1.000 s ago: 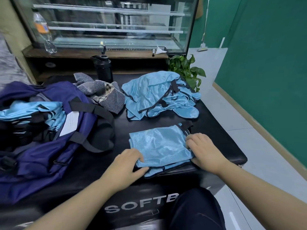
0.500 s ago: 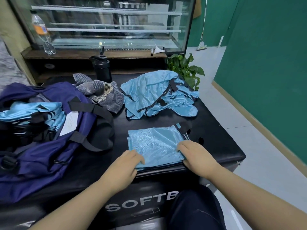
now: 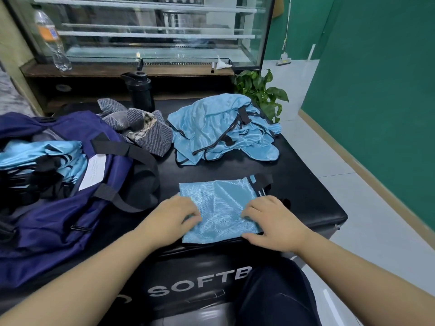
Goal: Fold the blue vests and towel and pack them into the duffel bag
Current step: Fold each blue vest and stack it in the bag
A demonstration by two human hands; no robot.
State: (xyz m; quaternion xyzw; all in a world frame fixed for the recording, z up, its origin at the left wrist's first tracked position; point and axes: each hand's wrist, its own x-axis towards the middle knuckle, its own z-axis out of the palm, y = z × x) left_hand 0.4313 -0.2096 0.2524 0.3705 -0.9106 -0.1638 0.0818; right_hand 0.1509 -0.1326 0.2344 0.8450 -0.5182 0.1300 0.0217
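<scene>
Black padded bench (image 3: pixel 306 184) stands before a glass case (image 3: pixel 146 31), with green walls and pale floor tiles to the right. Both hands lie palm down on a folded vest (image 3: pixel 219 208) at the bench's near edge: left hand (image 3: pixel 174 220) on its left side, right hand (image 3: pixel 273 222) on its right, fingers bent and close together, pressing the cloth flat. Behind lie a heap of vests (image 3: pixel 221 132) and a striped towel (image 3: pixel 141 128). Left, the open navy bag (image 3: pixel 70 220) holds more blue cloth.
</scene>
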